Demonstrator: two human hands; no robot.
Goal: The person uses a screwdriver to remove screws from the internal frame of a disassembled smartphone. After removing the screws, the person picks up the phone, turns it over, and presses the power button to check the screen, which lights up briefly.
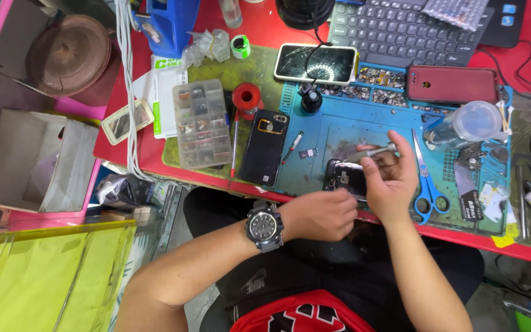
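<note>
The right hand [391, 181] pinches a small screwdriver [373, 152] between thumb and fingers, its tip over an opened phone [346, 177] just beneath. The left hand [321, 214], fingers curled together, steadies that phone's near edge; blue scissors [425, 184] lie beside the right hand.

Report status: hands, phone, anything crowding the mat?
Left hand steadies the opened phone. Right hand grips a screwdriver over it. Blue scissors lie close beside the right hand.

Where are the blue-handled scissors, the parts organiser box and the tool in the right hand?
Blue-handled scissors [426, 195]: head view, on the handle loops.
Parts organiser box [202, 123]: head view, middle of its clear lid.
Tool [377, 151]: head view, on its metal shaft above the right hand [390, 184].
</note>
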